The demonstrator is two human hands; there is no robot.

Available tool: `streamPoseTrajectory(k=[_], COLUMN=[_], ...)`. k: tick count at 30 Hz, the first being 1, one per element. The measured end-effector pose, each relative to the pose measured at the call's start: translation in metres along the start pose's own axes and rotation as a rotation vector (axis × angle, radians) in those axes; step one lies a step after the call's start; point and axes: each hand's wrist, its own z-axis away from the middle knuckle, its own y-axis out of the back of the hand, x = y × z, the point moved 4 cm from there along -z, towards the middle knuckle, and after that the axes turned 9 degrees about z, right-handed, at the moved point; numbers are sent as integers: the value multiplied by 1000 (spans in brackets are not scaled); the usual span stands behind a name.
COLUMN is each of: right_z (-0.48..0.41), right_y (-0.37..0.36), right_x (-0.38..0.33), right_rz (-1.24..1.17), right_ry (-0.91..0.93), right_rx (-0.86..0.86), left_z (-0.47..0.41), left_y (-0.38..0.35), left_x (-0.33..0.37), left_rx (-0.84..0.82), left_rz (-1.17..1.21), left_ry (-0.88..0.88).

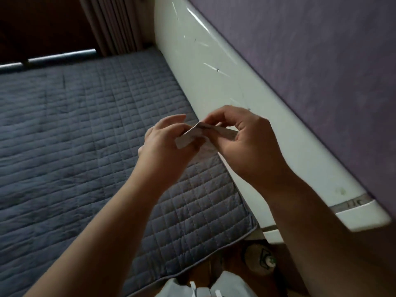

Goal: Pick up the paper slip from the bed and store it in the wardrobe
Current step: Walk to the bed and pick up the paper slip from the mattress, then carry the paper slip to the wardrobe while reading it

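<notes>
A small white paper slip [192, 133] is held in the air above the bed [75, 129], bent into a fold at its middle. My left hand [165, 142] pinches its lower left end. My right hand [240, 136] pinches the fold and the right end, whose tip shows between the fingers. Both hands hover over the bed's right edge, close to the white headboard. No wardrobe is in view.
The bed has a grey quilted cover. A glossy white headboard [246, 99] runs along the purple wall [310, 61]. A brown curtain [115, 24] hangs at the far end. A slipper [260, 260] lies on the wooden floor below the bed corner.
</notes>
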Motion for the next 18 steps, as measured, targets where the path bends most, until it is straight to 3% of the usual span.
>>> streamPoseTrajectory(k=[3, 8, 11, 18], right_z=[0, -6, -4, -2], right_y=[18, 35, 33, 19], right_x=[-22, -30, -37, -69], right_rz=[52, -8, -99, -22], right_ry=[34, -201, -234, -135], right_rx=[62, -17, 5, 76], left_z=[5, 15, 21, 25], left_y=[24, 60, 75, 100], left_x=[21, 48, 57, 47], left_rx=[57, 73, 29, 164], left_rz=[75, 428, 585, 545], left_ry=[-49, -11, 40, 47])
